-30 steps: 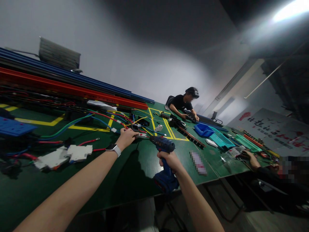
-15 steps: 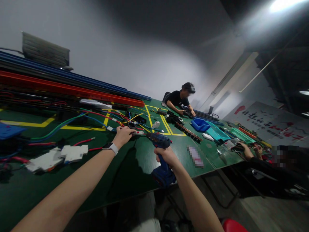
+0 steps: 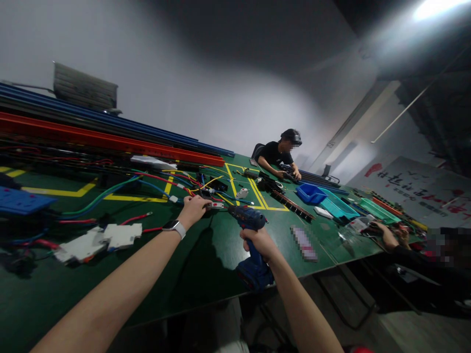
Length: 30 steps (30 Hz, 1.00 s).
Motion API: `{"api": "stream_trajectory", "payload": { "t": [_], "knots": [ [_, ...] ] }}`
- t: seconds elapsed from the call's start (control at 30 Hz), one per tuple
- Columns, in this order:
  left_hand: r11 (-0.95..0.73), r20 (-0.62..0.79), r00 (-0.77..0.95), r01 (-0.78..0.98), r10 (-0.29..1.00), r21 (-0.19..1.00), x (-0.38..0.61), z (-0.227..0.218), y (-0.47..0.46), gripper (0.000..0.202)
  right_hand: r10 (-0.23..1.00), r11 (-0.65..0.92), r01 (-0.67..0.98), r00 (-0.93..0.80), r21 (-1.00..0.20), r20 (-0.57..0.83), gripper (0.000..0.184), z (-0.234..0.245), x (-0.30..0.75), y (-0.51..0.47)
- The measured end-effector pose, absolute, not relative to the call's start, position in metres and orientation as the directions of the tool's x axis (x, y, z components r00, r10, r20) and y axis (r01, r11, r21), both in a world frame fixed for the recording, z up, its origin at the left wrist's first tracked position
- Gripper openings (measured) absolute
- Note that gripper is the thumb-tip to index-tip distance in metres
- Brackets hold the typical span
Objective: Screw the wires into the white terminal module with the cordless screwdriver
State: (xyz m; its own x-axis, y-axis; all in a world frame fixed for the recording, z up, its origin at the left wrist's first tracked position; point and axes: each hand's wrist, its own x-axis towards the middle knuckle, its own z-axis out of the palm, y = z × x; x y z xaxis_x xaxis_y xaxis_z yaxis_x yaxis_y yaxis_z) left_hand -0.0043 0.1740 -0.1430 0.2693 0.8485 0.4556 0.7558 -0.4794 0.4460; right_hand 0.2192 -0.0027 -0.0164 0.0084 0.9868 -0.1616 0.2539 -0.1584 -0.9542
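In my right hand (image 3: 259, 242) is a blue cordless drill (image 3: 252, 218), its grip wrapped by my fingers and its nose pointing left. My left hand (image 3: 195, 211), with a watch on the wrist, is closed on a small white circuit breaker (image 3: 215, 205) that shows a red mark. The drill's tip is at the right end of this breaker; whether they touch is too small to tell. Red, blue, green and yellow wires (image 3: 147, 182) run behind my left hand. Nearer on the left lie white circuit breakers (image 3: 99, 241) with red wires attached.
A green table (image 3: 176, 274) with yellow tape lines carries everything. Long orange channels (image 3: 110, 139) lie along the back. Blue (image 3: 311, 193) and teal bins (image 3: 336, 203) stand to the right, near a blurred phone-like object (image 3: 303, 242). One co-worker (image 3: 275, 154) sits across; another's hand (image 3: 386, 238) shows at right.
The view has swung slightly, so the whole scene sits a little further right and lower. Both hands keep their grips, and the drill's tip stays at the breaker.
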Motion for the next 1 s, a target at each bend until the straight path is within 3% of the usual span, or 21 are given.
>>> {"api": "stream_trajectory", "payload": {
  "t": [0.2,0.43,1.0],
  "knots": [
    [-0.486,0.453,0.281,0.755,0.846,0.440,-0.0044,-0.1461,0.1761,0.034,0.985,-0.168,0.301,0.017,-0.939,-0.171,0.009,-0.0140,0.2190,-0.0041],
    [-0.481,0.439,0.285,0.756,0.852,0.444,-0.0054,-0.1472,0.1784,0.035,0.981,-0.192,0.247,0.014,-0.950,-0.195,0.011,-0.0166,0.2212,-0.0022],
    [-0.475,0.421,0.292,0.764,0.858,0.437,-0.0035,-0.1372,0.1704,0.039,0.991,-0.127,0.244,-0.014,-0.961,-0.135,0.014,-0.0237,0.2268,0.0002]
  ]
}}
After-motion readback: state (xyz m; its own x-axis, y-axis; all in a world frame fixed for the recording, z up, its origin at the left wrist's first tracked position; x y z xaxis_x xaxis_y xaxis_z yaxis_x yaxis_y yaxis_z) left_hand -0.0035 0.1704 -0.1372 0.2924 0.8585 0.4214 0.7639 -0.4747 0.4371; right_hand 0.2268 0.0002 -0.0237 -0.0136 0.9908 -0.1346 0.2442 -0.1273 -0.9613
